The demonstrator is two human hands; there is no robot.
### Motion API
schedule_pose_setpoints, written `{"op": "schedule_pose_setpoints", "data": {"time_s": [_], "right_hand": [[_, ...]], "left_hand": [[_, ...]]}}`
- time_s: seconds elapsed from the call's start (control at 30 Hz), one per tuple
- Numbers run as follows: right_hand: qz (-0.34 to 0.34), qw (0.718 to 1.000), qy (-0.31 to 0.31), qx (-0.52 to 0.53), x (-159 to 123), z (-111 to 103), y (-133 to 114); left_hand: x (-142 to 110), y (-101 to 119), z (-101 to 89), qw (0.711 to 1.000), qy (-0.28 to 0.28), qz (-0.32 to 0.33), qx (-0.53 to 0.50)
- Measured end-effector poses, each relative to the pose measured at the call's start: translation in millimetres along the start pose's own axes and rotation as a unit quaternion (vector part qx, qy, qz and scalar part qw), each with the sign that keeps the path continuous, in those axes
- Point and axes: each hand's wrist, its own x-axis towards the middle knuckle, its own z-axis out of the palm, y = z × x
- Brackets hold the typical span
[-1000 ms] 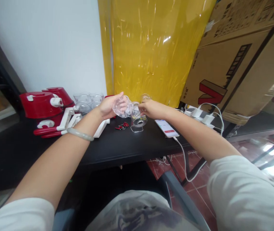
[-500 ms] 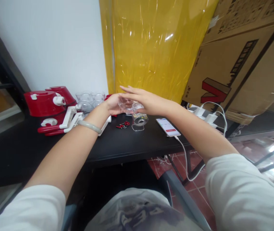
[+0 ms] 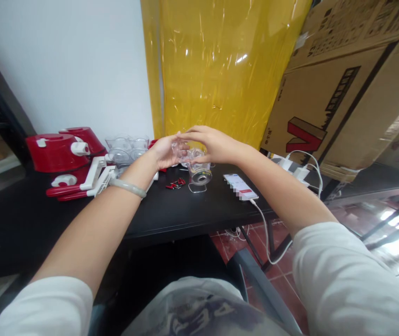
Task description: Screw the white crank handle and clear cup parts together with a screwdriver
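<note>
My left hand (image 3: 167, 151) has its fingers closed round a clear plastic part (image 3: 180, 150), its palm turned toward the right. My right hand (image 3: 213, 145) arches over the same part, with curved fingers reaching to its far side and the thumb below. Just under the right hand, a clear plastic cup (image 3: 199, 169) with a round metallic end facing me rests near a clear loop on the black table (image 3: 185, 210). Where the held part ends and the cup begins is hard to make out. Small red pieces with metal pins (image 3: 176, 183) lie to the left of the cup.
Red housings (image 3: 54, 154), red-and-white handles (image 3: 80, 186) and several clear cups (image 3: 125, 147) stand at the left. A phone (image 3: 240, 186) on a white cable lies right of the cup, near white chargers (image 3: 300, 172). A large carton (image 3: 346, 102) stands behind at the right.
My right hand has gone from nearly straight fingers to a more curved hold over the clear part. My left hand keeps its grip. The view has shifted slightly.
</note>
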Motion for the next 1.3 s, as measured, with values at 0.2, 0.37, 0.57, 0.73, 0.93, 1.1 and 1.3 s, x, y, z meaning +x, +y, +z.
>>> {"op": "schedule_pose_setpoints", "data": {"time_s": [0.2,0.37,0.57,0.73,0.93,1.1,1.3], "right_hand": [[0.114,0.993,-0.009,-0.016,-11.2,1.2,36.5],[0.175,0.984,-0.025,0.033,-18.8,9.6,51.9],[0.202,0.977,-0.052,0.048,-18.4,10.7,46.4],[0.204,0.973,-0.069,0.083,-18.0,15.1,47.9],[0.198,0.965,-0.076,0.154,-20.1,20.3,57.1],[0.196,0.957,-0.072,0.201,-20.7,19.6,61.4],[0.181,0.953,-0.072,0.231,-19.9,16.4,59.8]], "left_hand": [[-9.2,-28.1,-16.7,0.987,0.078,-0.051,0.133],[-21.2,-68.0,-37.9,0.909,-0.035,-0.031,0.414],[-27.3,-85.5,-46.3,0.851,-0.072,-0.011,0.520],[-31.2,-87.7,-46.6,0.828,-0.093,-0.025,0.553],[-36.3,-83.2,-45.3,0.810,-0.100,-0.050,0.575],[-37.9,-82.8,-45.2,0.811,-0.081,-0.041,0.578],[-37.2,-86.6,-47.4,0.825,-0.059,-0.012,0.562]]}}
